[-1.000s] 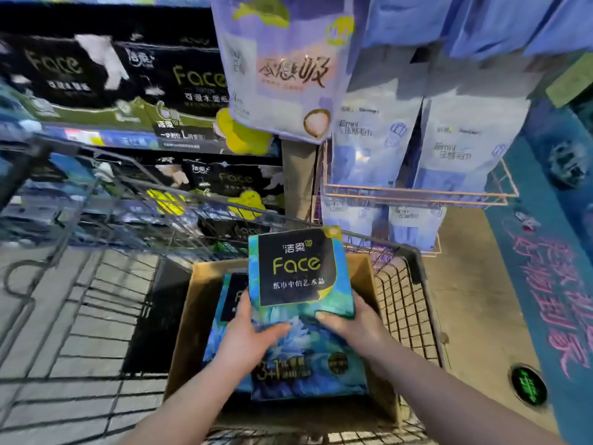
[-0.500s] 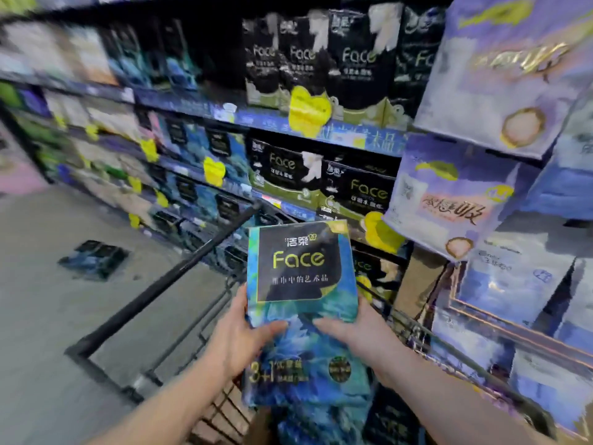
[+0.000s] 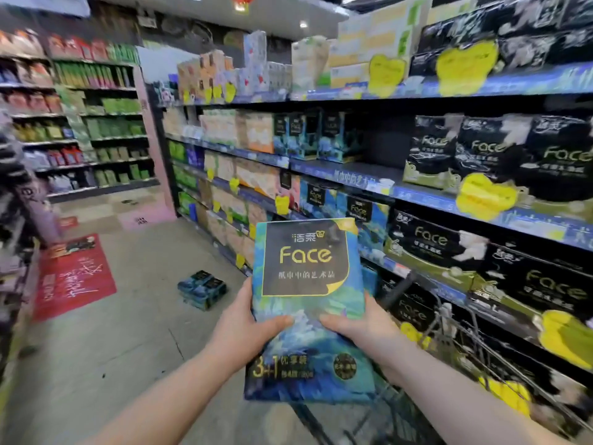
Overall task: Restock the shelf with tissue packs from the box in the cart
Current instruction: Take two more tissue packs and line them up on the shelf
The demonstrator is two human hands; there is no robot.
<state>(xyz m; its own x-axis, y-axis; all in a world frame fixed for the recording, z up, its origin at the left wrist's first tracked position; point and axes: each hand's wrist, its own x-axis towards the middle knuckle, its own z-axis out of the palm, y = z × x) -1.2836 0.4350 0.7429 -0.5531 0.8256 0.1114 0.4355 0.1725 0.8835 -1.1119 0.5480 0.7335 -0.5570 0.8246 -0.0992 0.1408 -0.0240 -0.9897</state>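
I hold a blue-green tissue pack (image 3: 308, 303) with a black "Face" label upright in front of me. My left hand (image 3: 247, 332) grips its left edge, thumb across the front. My right hand (image 3: 359, 329) grips its right edge the same way. The pack is up in the air beside the shelf (image 3: 346, 175), level with the lower rows. Matching blue packs (image 3: 317, 136) stand on the middle shelf with a dark gap to their right. The cart (image 3: 449, 342) shows only as wire and a handle at lower right; the box is out of view.
Black "Face" packs (image 3: 487, 149) fill the shelves on the right, with yellow price tags (image 3: 481, 197) hanging off the edges. A stack of blue packs (image 3: 202, 287) lies on the aisle floor ahead. A red floor sticker (image 3: 73, 277) sits at left. More shelving closes the aisle's far end.
I have lifted the pack out of the box in the cart and turned left toward the aisle and shelves. Both hands keep the same grip. The cart has dropped to the lower right.
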